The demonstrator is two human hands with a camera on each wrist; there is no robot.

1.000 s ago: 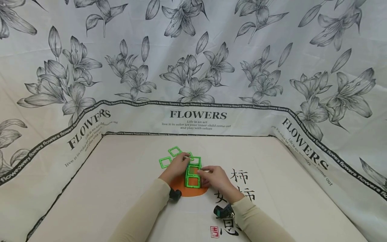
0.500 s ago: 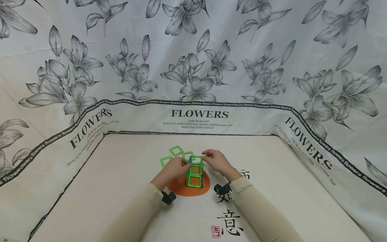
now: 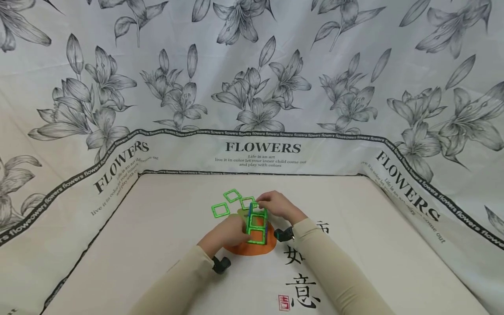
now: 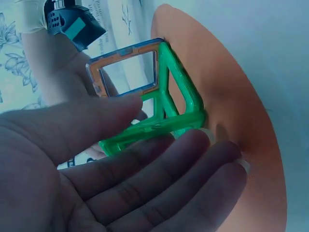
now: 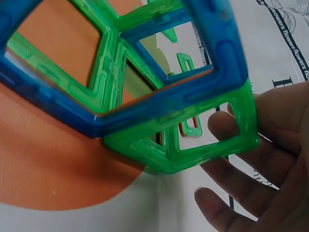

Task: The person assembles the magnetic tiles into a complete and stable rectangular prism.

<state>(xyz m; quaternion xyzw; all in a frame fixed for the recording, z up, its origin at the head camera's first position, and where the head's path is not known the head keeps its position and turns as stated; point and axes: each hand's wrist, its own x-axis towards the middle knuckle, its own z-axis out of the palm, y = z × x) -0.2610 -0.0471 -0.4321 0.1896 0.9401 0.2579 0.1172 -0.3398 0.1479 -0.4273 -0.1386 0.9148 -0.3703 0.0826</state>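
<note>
An open box of green and blue magnetic tiles stands over the orange printed circle. At its near left side my left hand pinches a green magnetic tile, the thumb above and the fingers below in the left wrist view. An orange-edged tile adjoins it. My right hand is at the box's far end. In the right wrist view its fingers lie behind a green tile frame, one fingertip showing through the window. I cannot tell whether they grip it.
Several loose green square tiles, one at the far left and another farther back, lie beyond the left hand. The cloth carries the orange circle and black writing. A flower-printed curtain encloses the back and sides.
My right hand has moved from the box's right side to its far end. My left hand has come nearer along the left side, onto the near green tile. The view has shifted slightly.
</note>
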